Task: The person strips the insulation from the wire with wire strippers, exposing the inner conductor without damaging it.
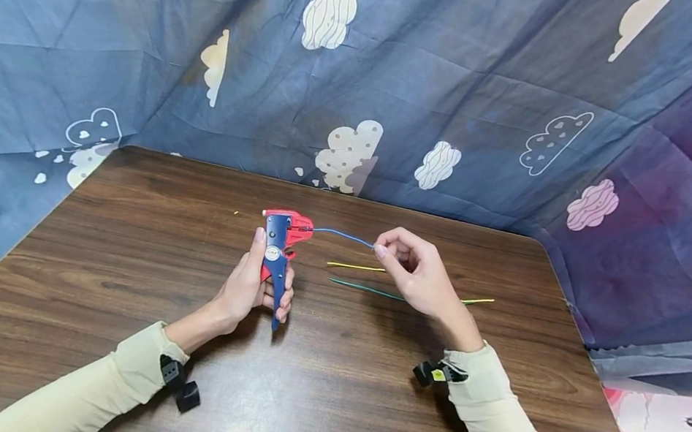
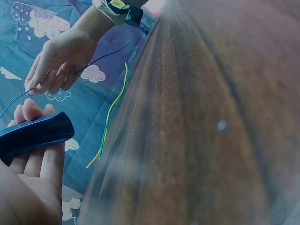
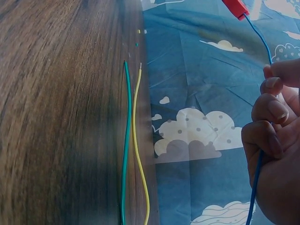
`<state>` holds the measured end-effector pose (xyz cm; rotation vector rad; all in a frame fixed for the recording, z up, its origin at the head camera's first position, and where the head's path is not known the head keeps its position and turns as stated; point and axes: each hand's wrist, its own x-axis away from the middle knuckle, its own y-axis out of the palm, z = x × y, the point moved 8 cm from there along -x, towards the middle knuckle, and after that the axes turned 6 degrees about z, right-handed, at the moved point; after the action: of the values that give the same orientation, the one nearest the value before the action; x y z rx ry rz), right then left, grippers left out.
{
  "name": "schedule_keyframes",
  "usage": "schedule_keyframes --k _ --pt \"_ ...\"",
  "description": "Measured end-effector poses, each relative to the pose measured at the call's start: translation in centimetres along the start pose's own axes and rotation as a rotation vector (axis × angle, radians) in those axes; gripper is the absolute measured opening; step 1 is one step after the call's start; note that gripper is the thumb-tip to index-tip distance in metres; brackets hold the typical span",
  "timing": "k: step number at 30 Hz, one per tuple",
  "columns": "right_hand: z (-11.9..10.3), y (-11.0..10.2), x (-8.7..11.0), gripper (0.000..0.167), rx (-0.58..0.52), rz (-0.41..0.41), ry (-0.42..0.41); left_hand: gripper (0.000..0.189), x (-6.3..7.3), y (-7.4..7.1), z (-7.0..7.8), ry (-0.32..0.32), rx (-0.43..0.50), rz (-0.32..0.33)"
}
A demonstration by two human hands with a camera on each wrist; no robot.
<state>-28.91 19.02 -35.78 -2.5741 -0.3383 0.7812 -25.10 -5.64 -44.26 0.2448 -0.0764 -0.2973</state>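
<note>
My left hand (image 1: 240,288) grips a red and blue wire stripper (image 1: 277,239) upright above the table, fingers wrapped round its handles. One end of a blue wire (image 1: 343,234) sits at the stripper's red nose. To the right, my right hand (image 1: 422,275) pinches that wire between thumb and fingertips. In the right wrist view, the blue wire (image 3: 254,187) trails down past the curled fingers. The left wrist view catches the dark handle (image 2: 42,133) in my left palm. Whether the stripper's jaws bite the wire cannot be told.
A yellow wire (image 3: 136,126) and a green wire (image 3: 126,126) lie side by side on the wooden table (image 1: 319,404), partly under my right hand. The yellow one's near tip looks bare. Small yellow and green scraps (image 3: 137,44) lie beyond. A patterned blue cloth (image 1: 406,69) hangs behind.
</note>
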Motion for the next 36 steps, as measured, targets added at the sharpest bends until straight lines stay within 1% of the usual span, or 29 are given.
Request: schedule_keyframes --k 9,18,25,32,36 --pt "0.17 -0.03 0.02 0.007 0.002 -0.003 0.007 0.099 -0.02 0.13 0.07 -0.003 -0.005 -0.009" --pt "0.36 0.09 0.09 0.007 -0.016 -0.013 0.031 0.099 0.01 0.13 0.22 -0.003 -0.007 -0.010" --pt "0.29 0.05 0.12 0.006 -0.031 -0.008 0.033 0.099 0.06 0.13 0.19 -0.010 -0.013 -0.014" --pt "0.24 0.17 0.09 0.004 -0.026 -0.014 0.039 0.099 0.12 0.20 0.14 -0.011 0.005 -0.014" --pt "0.35 0.22 0.08 0.005 -0.021 -0.017 0.041 0.099 0.13 0.31 0.11 -0.007 0.017 -0.026"
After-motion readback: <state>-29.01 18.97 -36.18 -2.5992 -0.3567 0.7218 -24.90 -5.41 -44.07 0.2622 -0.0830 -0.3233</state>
